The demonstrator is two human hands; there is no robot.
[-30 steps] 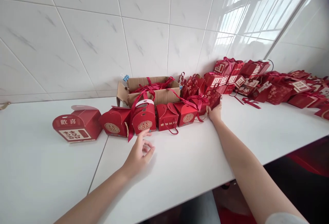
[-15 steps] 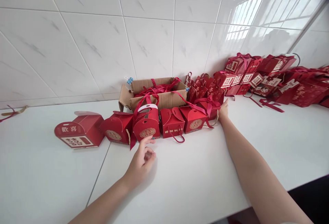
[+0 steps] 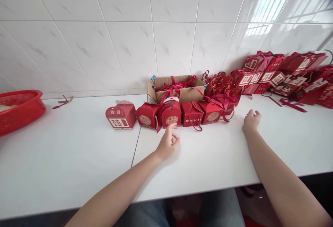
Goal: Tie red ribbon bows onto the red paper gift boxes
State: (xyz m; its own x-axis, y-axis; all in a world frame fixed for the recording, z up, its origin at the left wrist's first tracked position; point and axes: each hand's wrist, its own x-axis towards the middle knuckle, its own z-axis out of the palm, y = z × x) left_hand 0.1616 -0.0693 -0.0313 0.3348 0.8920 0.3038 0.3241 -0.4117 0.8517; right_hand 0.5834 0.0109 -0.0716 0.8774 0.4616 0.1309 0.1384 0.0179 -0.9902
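Note:
A row of red gift boxes stands on the white table. My left hand (image 3: 168, 143) has its fingers loosely apart and holds nothing; its fingertips are at the lower front of a gift box (image 3: 171, 111) with a gold round emblem and a white-edged top. Right of that box are a gift box with a cord loop (image 3: 192, 113), one with a round emblem (image 3: 212, 112) and one with a ribbon bow (image 3: 229, 103). My right hand (image 3: 251, 120) is empty, fingers half bent and apart, just right of the row. At the left end sits a domed gift box (image 3: 121, 116).
Behind the row, a cardboard box (image 3: 191, 95) with blue clips holds dark red ribbons. Stacked red boxes (image 3: 262, 69) stand by the tiled wall at right. A red plastic basket (image 3: 23, 116) is at far left, near a ribbon scrap (image 3: 63, 102).
My right hand has drawn away from the ribbon-bow box at the row's right end. The view has shifted left, bringing the red basket into sight. My left hand stays by the same box.

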